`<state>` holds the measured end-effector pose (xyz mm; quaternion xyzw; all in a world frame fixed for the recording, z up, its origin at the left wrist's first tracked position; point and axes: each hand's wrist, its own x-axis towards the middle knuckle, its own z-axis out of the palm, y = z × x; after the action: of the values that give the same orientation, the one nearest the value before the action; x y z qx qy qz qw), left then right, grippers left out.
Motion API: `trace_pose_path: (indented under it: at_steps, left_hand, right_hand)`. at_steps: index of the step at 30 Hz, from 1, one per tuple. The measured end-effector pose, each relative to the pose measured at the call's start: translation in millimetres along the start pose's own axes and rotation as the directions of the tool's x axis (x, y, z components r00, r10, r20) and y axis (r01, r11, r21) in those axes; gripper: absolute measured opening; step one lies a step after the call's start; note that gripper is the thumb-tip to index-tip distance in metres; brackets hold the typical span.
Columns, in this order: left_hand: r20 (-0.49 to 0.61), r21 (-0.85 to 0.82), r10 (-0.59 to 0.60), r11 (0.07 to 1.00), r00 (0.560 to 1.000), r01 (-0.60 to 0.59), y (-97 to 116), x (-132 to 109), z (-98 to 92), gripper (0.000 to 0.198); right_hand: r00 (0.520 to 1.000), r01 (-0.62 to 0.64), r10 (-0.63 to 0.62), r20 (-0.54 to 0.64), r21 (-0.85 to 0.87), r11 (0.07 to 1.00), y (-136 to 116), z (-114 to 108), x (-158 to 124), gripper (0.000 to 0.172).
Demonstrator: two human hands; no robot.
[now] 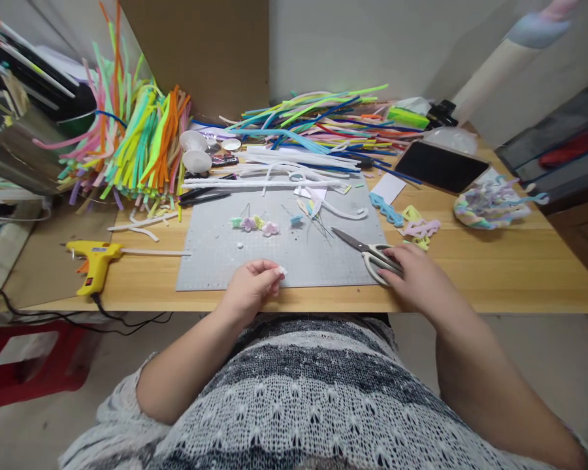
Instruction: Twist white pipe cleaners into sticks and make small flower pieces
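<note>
Near the front edge of the grey cutting mat (210, 261), my left hand (253, 285) pinches a small white fuzzy piece (282, 271) between thumb and fingertips. To the right, my right hand (416, 277) has its fingers closed around the pale handles of a pair of scissors (353, 242). The blades point up and left over the mat, slightly apart. Behind my left hand lie small pastel pipe-cleaner flowers (270, 228) on thin wire stems. A blue flower (296, 221) rests beside them, and more wire-stemmed pieces (315, 212) lie nearer the scissors.
A yellow glue gun (96, 261) with a glue stick lies at the left. Bundled pipe cleaners (142, 143) stand behind it, and loose ones (318, 124) pile along the back. A phone (441, 166) and twisted pastel strips (419, 228) are at the right.
</note>
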<state>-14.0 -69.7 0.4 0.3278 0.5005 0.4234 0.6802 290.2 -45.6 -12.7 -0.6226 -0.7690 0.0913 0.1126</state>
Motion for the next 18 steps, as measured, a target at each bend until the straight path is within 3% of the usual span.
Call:
trace_pose_path:
  at_steps: [3,5,8,10,12,13,16,18]
  left_hand:
    - [0.028,-0.028,-0.031,0.999,0.999,0.032,0,3,2.6,0.018]
    - [0.026,-0.049,-0.018,0.999,1.000,0.019,2,4,4.4,0.018]
    - [0.020,-0.123,0.015,0.992,1.000,-0.012,7,4,9.7,0.017]
    - [0.043,-0.178,0.013,0.984,0.999,-0.005,12,4,15.4,0.018]
    - [0.088,-0.200,-0.002,0.980,0.996,0.020,16,4,22.3,0.019]
    - [0.108,-0.195,-0.007,0.980,0.994,0.028,18,4,26.0,0.020]
    - [0.138,-0.163,0.020,0.987,0.990,0.002,22,5,36.6,0.020]
    - [0.136,-0.155,0.057,0.987,0.989,-0.035,23,6,43.0,0.021]
  right_hand:
    - [0.995,-0.020,0.028,0.095,-0.084,0.996,-6,-6,2,0.021]
    - [0.990,-0.040,0.043,0.133,-0.028,0.999,-16,-12,0,0.018]
    - [0.995,-0.038,0.006,0.103,0.316,0.948,-37,-14,-10,0.021]
    - [0.996,-0.026,-0.029,0.084,0.579,0.815,-52,-10,-19,0.024]
    - [0.997,-0.010,-0.042,0.058,0.694,0.720,-65,-2,-25,0.025]
    - [0.999,0.008,-0.034,0.024,0.688,0.725,-69,2,-27,0.031]
    - [0.995,0.062,-0.014,-0.097,0.515,0.855,-75,10,-28,0.054]
    - [0.989,0.093,-0.039,-0.143,0.394,0.915,-77,11,-28,0.056]
